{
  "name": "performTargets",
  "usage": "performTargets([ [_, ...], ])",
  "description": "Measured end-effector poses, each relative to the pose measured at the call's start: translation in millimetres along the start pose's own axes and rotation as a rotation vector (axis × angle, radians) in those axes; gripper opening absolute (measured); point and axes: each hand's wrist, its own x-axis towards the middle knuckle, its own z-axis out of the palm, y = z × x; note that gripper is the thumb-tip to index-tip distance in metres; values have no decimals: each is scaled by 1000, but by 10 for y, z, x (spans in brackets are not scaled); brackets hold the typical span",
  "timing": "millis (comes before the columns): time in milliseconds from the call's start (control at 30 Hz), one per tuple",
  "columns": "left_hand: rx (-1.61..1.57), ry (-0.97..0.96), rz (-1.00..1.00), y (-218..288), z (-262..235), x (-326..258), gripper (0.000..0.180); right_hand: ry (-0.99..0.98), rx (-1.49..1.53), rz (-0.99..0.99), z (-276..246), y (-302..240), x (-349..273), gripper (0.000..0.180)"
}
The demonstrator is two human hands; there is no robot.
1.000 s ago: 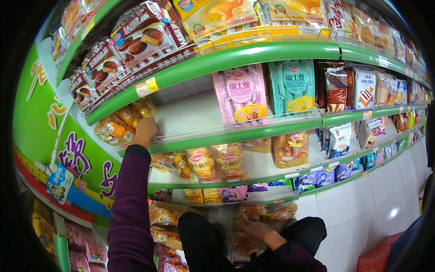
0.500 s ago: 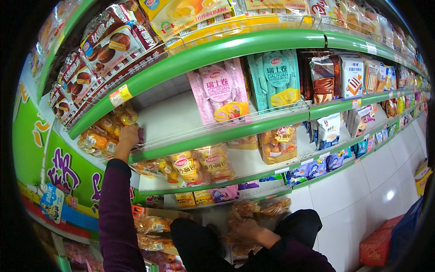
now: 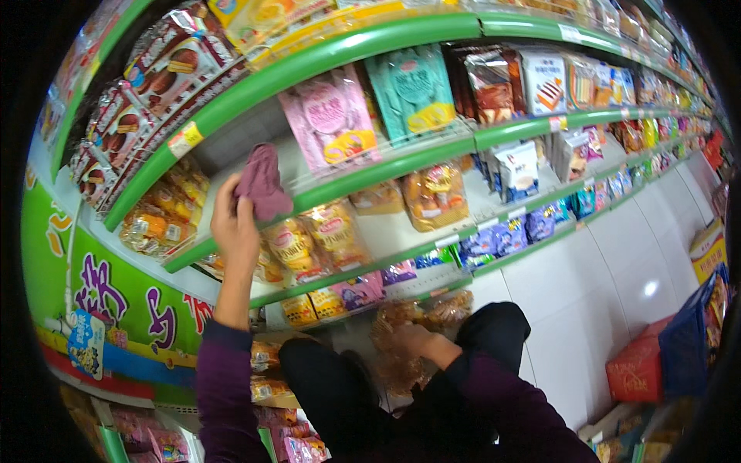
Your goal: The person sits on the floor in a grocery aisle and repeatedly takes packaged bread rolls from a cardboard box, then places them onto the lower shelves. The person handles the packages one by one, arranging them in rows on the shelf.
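Head: left hand [image 3: 234, 225] grips cloth [image 3: 262, 182].

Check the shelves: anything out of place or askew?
One thing: a mauve cloth in the left hand, raised against the shelf edge, the only non-packaged item there. The right hand rests among clear snack bags low down. Packs lean a bit, but nothing looks spilled or torn.

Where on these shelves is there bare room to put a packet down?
Bare white shelf shows left of the pink bags, just above the left hand with its purple cloth, and again right of the orange bread bag, before the small boxes. Elsewhere packets crowd every row.
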Motion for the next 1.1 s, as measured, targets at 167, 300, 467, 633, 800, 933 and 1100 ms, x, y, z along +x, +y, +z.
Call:
performTargets([
  [167, 69, -84, -226, 618, -34, -1449, 36, 29, 162, -62, -49, 99, -161, 45],
  [300, -74, -299, -674, 797, 110, -2661, 36, 146, 635, -82, -218, 66, -363, 57],
  [467, -317, -284, -921, 880, 64, -3411, 34, -31, 943, -43, -502, -158, -619, 65],
  [633, -401, -352, -914, 1033, 22, -3166, 32, 73, 799, -126, -289, -178, -608, 53],
  [800, -158, -456, -513, 1245, -128, -2889, 30, -9, 1006, -147, -273, -166, -558, 36],
  [933, -512, -465, -416, 1704, -388, -2404, 29, 125, 1362, -80, -108, 45, -653, 29],
  [1100, -1273, -574, 32, 2106, -594, -1854, 17, 327, 1426, 85, -102, 2, -672, 31],
])
